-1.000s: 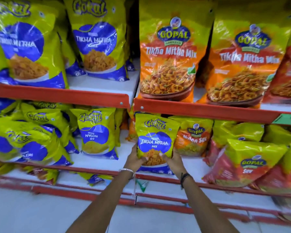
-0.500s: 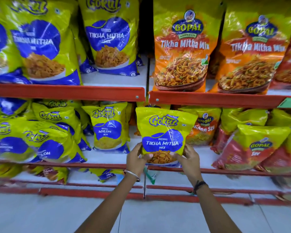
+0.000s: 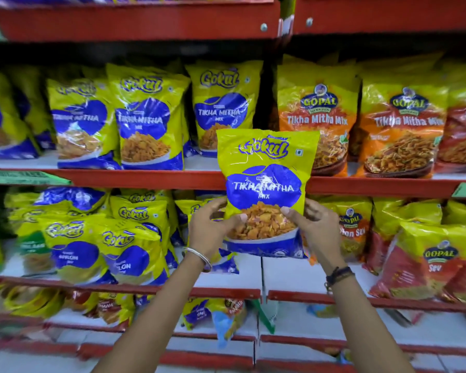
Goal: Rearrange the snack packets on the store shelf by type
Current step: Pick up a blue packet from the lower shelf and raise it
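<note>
Nearest to us, two bare forearms reach up from the bottom edge, a silver bangle (image 3: pixel 198 256) on the left wrist and dark bead bracelets (image 3: pixel 339 274) on the right. We grip a yellow-and-blue Gokul Tikha Mitha Mix packet (image 3: pixel 265 189) by its lower corners: our left hand (image 3: pixel 209 231) clasps the lower left edge with the thumb pressed on the front, and our right hand (image 3: pixel 316 227) clasps the lower right the same way. The packet is upright in the air — clear of any board, its top overlapping the red front lip of the upper shelf (image 3: pixel 145 179).

Behind our hands, the middle shelf (image 3: pixel 253 267) carries tumbled Gokul Nylon Sev packets (image 3: pixel 129 254) on the left and Gopal Sev packets (image 3: pixel 433 261) on the right.

Further back, on the upper shelf, stand Gokul Tikha Mitha Mix packets (image 3: pixel 145 122) to the left and orange Gopal Tikha Mitha Mix packets (image 3: pixel 400 130) to the right — the held packet hangs in front of where the two brands meet.
</note>
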Demonstrator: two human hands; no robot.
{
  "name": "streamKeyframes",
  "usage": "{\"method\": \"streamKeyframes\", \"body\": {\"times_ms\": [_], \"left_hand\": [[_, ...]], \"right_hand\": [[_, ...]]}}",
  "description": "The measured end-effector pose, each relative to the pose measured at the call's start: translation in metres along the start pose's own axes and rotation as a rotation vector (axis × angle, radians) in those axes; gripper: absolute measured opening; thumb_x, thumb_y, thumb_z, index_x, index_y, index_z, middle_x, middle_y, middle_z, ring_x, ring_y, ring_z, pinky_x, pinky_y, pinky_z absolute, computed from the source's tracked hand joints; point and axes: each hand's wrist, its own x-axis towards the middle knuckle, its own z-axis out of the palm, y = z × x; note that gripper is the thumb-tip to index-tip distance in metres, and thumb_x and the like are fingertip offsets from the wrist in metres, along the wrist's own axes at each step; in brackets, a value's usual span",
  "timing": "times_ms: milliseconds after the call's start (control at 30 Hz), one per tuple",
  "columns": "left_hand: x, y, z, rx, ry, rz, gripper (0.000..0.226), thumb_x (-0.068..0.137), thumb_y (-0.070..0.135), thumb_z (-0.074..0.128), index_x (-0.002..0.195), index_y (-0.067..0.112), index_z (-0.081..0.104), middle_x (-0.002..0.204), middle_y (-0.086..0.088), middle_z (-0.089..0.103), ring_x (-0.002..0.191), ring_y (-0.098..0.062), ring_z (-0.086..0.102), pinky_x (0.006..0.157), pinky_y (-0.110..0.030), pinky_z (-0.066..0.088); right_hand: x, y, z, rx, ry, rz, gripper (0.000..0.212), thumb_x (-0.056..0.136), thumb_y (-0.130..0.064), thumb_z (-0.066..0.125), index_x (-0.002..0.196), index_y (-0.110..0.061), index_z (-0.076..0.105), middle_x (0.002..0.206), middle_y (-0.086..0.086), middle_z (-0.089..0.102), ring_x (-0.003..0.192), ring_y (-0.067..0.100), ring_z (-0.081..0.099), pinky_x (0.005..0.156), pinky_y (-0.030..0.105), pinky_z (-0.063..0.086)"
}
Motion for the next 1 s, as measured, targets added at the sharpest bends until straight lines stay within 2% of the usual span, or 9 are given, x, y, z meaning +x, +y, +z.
{"method": "streamKeyframes", "body": {"times_ms": [100,233,367,500,600,667,800,900,1000], "left_hand": [[0.004,-0.004,-0.009,0.013,0.018,-0.011,0.059,0.051,0.056,0.077,0.101,0.026,0.072,0.099,0.005,0.075,0.091,-0.011,0.068,0.080,-0.035,0.055],[0.003,-0.007,-0.015,-0.002,0.014,-0.016,0.054,0.052,0.055,0.078,0.098,0.027,0.073,0.098,0.006,0.076,0.093,-0.012,0.069,0.085,-0.041,0.056],[0.006,-0.002,-0.019,-0.025,0.003,-0.014,0.051,0.050,0.053,0.079,0.094,0.028,0.074,0.095,0.006,0.076,0.091,-0.013,0.070,0.084,-0.040,0.056],[0.029,0.015,-0.030,-0.095,-0.040,0.048,0.046,0.051,0.041,0.084,0.092,0.021,0.075,0.091,0.001,0.077,0.089,-0.015,0.071,0.082,-0.038,0.058],[0.055,0.033,-0.041,-0.121,-0.035,0.129,0.033,0.058,0.023,0.086,0.088,0.030,0.074,0.088,0.009,0.077,0.089,-0.015,0.071,0.082,-0.037,0.057],[0.072,0.042,-0.047,-0.122,-0.005,0.172,0.036,0.061,0.018,0.085,0.090,0.035,0.071,0.093,0.008,0.076,0.094,-0.014,0.069,0.084,-0.032,0.055],[0.108,0.048,-0.053,-0.131,0.062,0.237,0.040,0.068,-0.003,0.078,0.093,0.024,0.062,0.090,0.006,0.070,0.080,0.002,0.066,0.074,-0.019,0.055],[0.132,0.036,-0.052,-0.132,0.087,0.212,0.038,0.071,-0.008,0.074,0.099,0.012,0.056,0.092,0.000,0.068,0.078,0.007,0.066,0.073,-0.015,0.054],[0.153,0.019,-0.050,-0.084,0.092,0.185,0.038,0.071,-0.004,0.075,0.100,0.012,0.057,0.096,-0.003,0.068,0.080,0.007,0.065,0.076,-0.020,0.054]], "right_hand": [[-0.001,-0.006,0.008,0.009,0.003,-0.013,0.059,0.062,-0.057,0.080,0.106,-0.018,0.074,0.107,0.003,0.075,0.106,0.022,0.068,0.092,0.053,0.053],[-0.006,-0.015,0.015,-0.010,-0.009,-0.028,0.050,0.065,-0.049,0.079,0.102,-0.016,0.075,0.103,0.002,0.076,0.100,0.018,0.070,0.091,0.050,0.054],[-0.004,-0.016,0.018,-0.003,-0.011,-0.052,0.042,0.067,-0.046,0.079,0.099,-0.019,0.076,0.099,0.000,0.077,0.097,0.016,0.072,0.089,0.051,0.055],[0.008,-0.027,0.027,0.038,0.010,-0.135,0.032,0.076,-0.030,0.078,0.104,-0.016,0.074,0.101,0.001,0.077,0.099,0.016,0.071,0.089,0.045,0.056],[0.034,-0.045,0.038,0.065,0.021,-0.196,0.024,0.076,-0.024,0.079,0.098,-0.017,0.074,0.093,-0.012,0.077,0.093,0.007,0.070,0.083,0.030,0.056],[0.053,-0.058,0.047,0.069,0.017,-0.238,0.024,0.076,-0.016,0.078,0.099,-0.018,0.072,0.088,-0.023,0.075,0.088,-0.001,0.068,0.078,0.019,0.053],[0.093,-0.067,0.073,0.045,0.006,-0.294,0.034,0.077,-0.007,0.076,0.108,-0.016,0.065,0.090,-0.028,0.072,0.088,-0.010,0.066,0.075,0.011,0.050],[0.116,-0.060,0.091,0.044,0.004,-0.280,0.039,0.077,-0.012,0.076,0.113,-0.020,0.064,0.104,-0.013,0.071,0.097,-0.002,0.068,0.080,0.019,0.054],[0.133,-0.049,0.102,0.011,-0.032,-0.242,0.049,0.077,-0.027,0.077,0.122,-0.013,0.062,0.116,-0.001,0.071,0.110,0.009,0.065,0.089,0.029,0.054]]}}
